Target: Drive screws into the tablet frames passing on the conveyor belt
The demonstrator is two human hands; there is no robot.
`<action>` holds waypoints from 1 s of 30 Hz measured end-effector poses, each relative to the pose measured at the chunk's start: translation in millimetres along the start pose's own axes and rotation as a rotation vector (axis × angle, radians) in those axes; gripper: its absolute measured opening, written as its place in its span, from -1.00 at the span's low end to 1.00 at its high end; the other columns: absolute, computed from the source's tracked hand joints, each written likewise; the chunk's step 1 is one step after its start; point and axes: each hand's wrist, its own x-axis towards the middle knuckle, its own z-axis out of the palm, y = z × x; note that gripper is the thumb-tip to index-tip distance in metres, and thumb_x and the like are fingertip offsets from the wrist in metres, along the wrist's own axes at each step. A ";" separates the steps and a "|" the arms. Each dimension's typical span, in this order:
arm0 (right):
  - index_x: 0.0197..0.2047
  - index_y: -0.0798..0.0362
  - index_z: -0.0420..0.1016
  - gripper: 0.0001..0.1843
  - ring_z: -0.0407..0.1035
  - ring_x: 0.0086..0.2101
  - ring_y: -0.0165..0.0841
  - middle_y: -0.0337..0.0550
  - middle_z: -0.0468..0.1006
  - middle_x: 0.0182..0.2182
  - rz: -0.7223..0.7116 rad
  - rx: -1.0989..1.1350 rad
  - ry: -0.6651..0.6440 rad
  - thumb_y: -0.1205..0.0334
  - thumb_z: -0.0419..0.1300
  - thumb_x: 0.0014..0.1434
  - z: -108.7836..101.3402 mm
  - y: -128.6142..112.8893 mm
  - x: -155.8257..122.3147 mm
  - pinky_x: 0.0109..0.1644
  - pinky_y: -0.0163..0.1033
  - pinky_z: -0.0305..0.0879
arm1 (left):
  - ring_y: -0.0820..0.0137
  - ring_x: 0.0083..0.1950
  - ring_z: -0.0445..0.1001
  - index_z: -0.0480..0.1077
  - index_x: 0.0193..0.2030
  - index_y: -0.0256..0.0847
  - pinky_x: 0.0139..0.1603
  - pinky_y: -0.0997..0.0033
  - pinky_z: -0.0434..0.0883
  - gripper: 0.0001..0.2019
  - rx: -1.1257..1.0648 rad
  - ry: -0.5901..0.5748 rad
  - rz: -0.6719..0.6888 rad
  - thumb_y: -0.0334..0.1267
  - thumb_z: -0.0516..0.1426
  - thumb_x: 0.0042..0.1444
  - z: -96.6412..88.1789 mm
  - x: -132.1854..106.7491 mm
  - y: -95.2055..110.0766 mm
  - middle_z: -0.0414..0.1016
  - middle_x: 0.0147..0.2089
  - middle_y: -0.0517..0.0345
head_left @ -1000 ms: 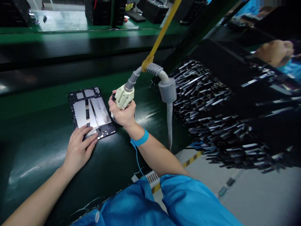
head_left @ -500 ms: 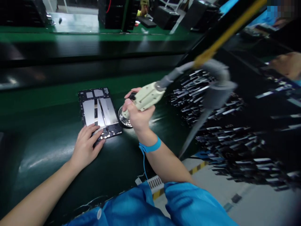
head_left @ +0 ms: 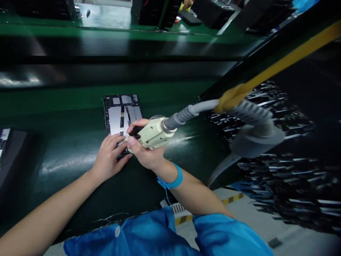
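A dark tablet back frame (head_left: 121,112) with silver plates lies flat on the green belt (head_left: 66,103). My left hand (head_left: 109,160) rests on its near edge, fingers stretched out flat. My right hand (head_left: 145,153) is wrapped round a cream electric screwdriver (head_left: 151,133), held over the frame's near right corner. Its grey cable (head_left: 197,108) runs up and right to a yellow strap (head_left: 279,64). A blue wrist strap (head_left: 173,179) circles my right wrist. The driver's tip is hidden behind my fingers.
A round metal screw dish (head_left: 157,118) shows just behind the driver. A black rack of shiny metal parts (head_left: 274,149) fills the right side. A dark tray (head_left: 7,149) sits at the left edge. Black boxes (head_left: 160,12) stand on the far bench.
My right hand has swung the screwdriver left from over the screw dish onto the frame's near right corner. The left hand stays on the frame. The view has shifted right.
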 end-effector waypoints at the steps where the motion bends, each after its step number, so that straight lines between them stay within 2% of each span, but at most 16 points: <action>1: -0.02 -0.07 0.39 -0.67 0.52 -0.32 -0.32 -0.20 0.54 -0.26 0.011 0.001 -0.002 0.25 0.29 0.14 0.2 -0.1 0.0 -0.14 -0.06 0.60 | 0.05 0.37 0.34 0.41 0.23 -0.08 0.37 -0.16 0.28 -0.61 -0.002 0.001 -0.001 -0.18 0.20 0.29 0.1 0.0 0.0 0.44 0.26 -0.11; 5: -0.02 -0.07 0.38 -0.68 0.52 -0.35 -0.32 -0.20 0.53 -0.27 0.050 0.024 -0.013 0.23 0.28 0.15 0.8 1.1 -0.6 -0.20 -0.08 0.60 | 0.05 0.36 0.34 0.41 0.22 -0.11 0.38 -0.15 0.28 -0.62 0.010 0.006 0.008 -0.17 0.20 0.29 0.4 -0.3 -0.8 0.44 0.25 -0.11; 12: -0.08 -0.06 0.41 -0.72 0.52 -0.29 -0.31 -0.19 0.52 -0.27 -0.034 -0.033 -0.031 0.31 0.29 0.12 -1.4 6.9 -4.5 -0.13 -0.08 0.58 | 0.03 0.38 0.32 0.44 0.20 -0.10 0.38 -0.16 0.28 -0.64 0.017 0.005 0.006 -0.19 0.20 0.28 2.3 -1.1 -3.0 0.46 0.25 -0.10; 15: -0.08 -0.03 0.42 -0.70 0.51 -0.33 -0.33 -0.19 0.53 -0.28 -0.048 -0.050 -0.052 0.32 0.31 0.10 -1.7 8.6 -5.8 -0.15 -0.12 0.57 | 0.03 0.36 0.35 0.46 0.18 -0.11 0.38 -0.18 0.29 -0.65 0.040 0.013 -0.002 -0.20 0.20 0.27 4.1 -0.2 -2.0 0.47 0.23 -0.11; 22: -0.04 -0.02 0.45 -0.68 0.49 -0.43 -0.40 -0.20 0.55 -0.26 0.036 0.045 -0.013 0.32 0.33 0.12 -11.8 11.7 2.7 -0.36 -0.24 0.53 | 0.07 0.33 0.41 0.48 0.17 -0.07 0.34 -0.18 0.37 -0.69 0.153 0.009 -0.015 -0.21 0.18 0.31 6.5 3.0 5.0 0.53 0.20 -0.07; 25: -0.03 -0.05 0.45 -0.71 0.45 -0.54 -0.45 -0.23 0.54 -0.24 0.014 0.122 0.051 0.30 0.31 0.16 -32.1 6.8 9.8 -0.48 -0.27 0.48 | 0.10 0.32 0.43 0.48 0.17 -0.10 0.39 -0.17 0.32 -0.69 0.238 0.016 -0.066 -0.18 0.13 0.35 1.2 15.8 -13.3 0.54 0.20 -0.06; 27: -0.02 -0.07 0.46 -0.69 0.45 -0.55 -0.44 -0.24 0.54 -0.24 -0.006 0.108 0.099 0.29 0.33 0.16 -51.9 4.8 13.4 -0.51 -0.26 0.46 | 0.11 0.34 0.42 0.48 0.17 -0.14 0.45 -0.17 0.22 -0.69 0.311 0.013 -0.133 -0.17 0.10 0.37 -7.5 34.4 -38.8 0.52 0.23 -0.07; 30: -0.06 -0.04 0.50 -0.69 0.48 -0.51 -0.39 -0.19 0.57 -0.24 0.035 -0.056 0.110 0.26 0.38 0.11 -86.3 7.6 17.2 -0.47 -0.22 0.48 | 0.03 0.43 0.28 0.47 0.19 -0.19 0.50 -0.22 0.08 -0.67 0.389 0.022 -0.252 -0.20 0.07 0.37 -27.0 73.3 -85.0 0.48 0.28 -0.11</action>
